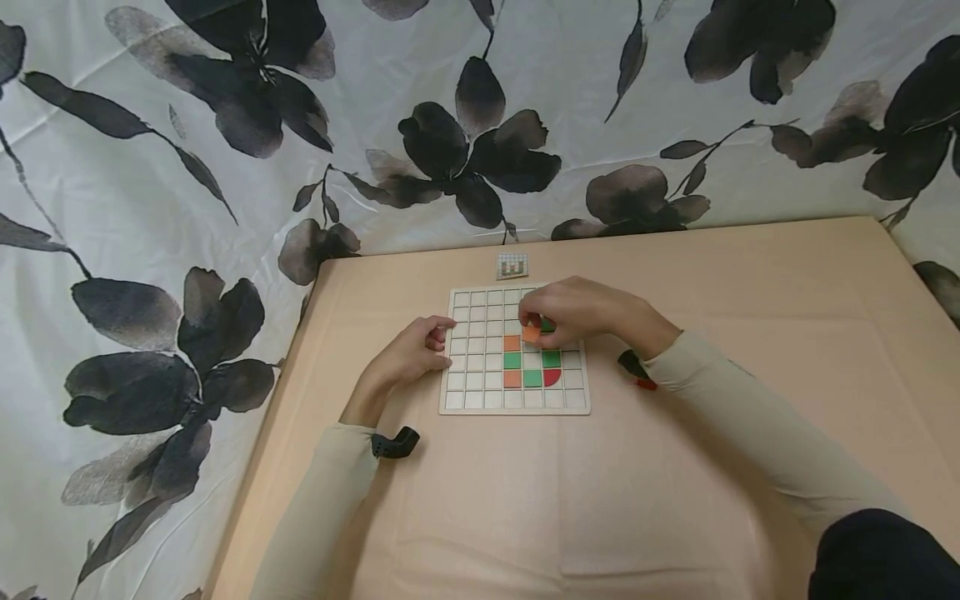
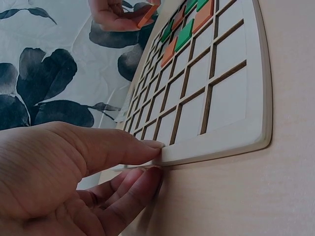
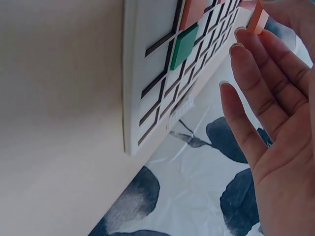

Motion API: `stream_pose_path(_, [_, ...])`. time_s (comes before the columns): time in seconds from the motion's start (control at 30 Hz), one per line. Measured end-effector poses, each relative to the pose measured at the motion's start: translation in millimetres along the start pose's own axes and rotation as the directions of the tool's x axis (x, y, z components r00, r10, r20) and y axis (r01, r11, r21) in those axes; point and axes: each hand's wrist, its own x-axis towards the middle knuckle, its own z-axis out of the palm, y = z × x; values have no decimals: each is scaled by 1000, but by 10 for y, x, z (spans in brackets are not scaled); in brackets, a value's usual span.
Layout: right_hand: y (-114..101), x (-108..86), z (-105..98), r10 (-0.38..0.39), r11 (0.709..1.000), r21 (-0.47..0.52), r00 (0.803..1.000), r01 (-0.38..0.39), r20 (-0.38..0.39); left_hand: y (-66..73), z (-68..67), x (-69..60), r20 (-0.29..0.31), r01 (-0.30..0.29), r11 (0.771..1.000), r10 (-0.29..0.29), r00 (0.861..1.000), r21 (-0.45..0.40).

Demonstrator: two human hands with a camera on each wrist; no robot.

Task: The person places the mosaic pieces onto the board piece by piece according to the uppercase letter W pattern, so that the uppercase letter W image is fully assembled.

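A white grid board [image 1: 472, 408] lies on the table, with orange, green and red tiles in some squares. My right hand [image 1: 581, 312] is over its upper right part, pinching an orange tile [image 1: 531, 334] between thumb and fingers; the right wrist view shows this orange tile [image 3: 258, 18] lifted off the grid. With thumb on top and fingers below, my left hand [image 2: 88, 172] grips the left edge of the board [image 2: 216, 152]. A green tile [image 1: 547, 325] is partly covered by my right hand. In the right wrist view another green tile [image 3: 184, 46] sits near the board's edge.
Beyond the board's far edge lies a small card with a grid pattern [image 1: 512, 266]. A small red piece [image 1: 646, 384] is on the table beside my right wrist. Floral cloth [image 1: 420, 225] stands behind the table and to its left.
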Motion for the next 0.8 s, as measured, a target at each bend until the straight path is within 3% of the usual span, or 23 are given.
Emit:
stream_pose_path(0.47, [-112,289,54,-82,997,-7,996,82,24,-4,3,1,2,-2,1000,2,1000,-18])
stream_pose_path(0.8, [-184,482,101,-85,996,-2,994,85,64,-23,1,8,3,0,1000,1,1000,-7])
